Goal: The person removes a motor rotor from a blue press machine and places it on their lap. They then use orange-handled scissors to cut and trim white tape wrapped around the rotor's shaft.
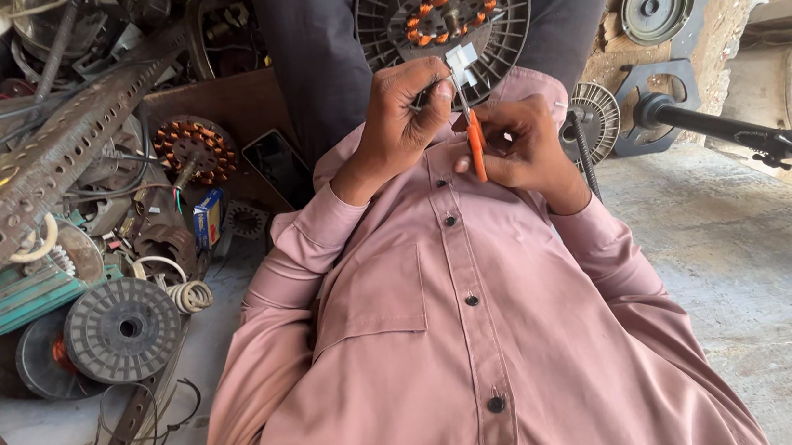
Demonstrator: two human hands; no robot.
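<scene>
Head camera looks down a pink buttoned shirt (446, 343) to two hands meeting just below one round grey fan motor (444, 15), which rests against the person's dark trouser legs. Its ring of copper coils shows orange at the centre.

Counted around it: one more wound stator (195, 147) with copper coils lies among the scrap on the left, one ribbed grey disc (122, 329) lies flat near the left sleeve, one small ribbed disc (596, 116) sits just beside the right wrist, and one round plate (656, 1) leans on the wall at upper right. One dark phone (278, 166) lies face up beside the left forearm, with one small blue and yellow box (209, 218) near it. One rusty perforated angle bar (34, 180) crosses the heap of wires and parts.

Left hand (405, 115) is curled narrowly, thumb and forefinger pinched on a thin wire or lead at a small white piece (461, 59) on the motor's lower edge. Right hand (524, 147) is closed around an orange-handled tool (475, 142), its thin metal shaft pointing up to that same white piece. Whether the tip touches it cannot be told.

A black rod (736, 132) lies on the concrete floor (758, 265) at right.
</scene>
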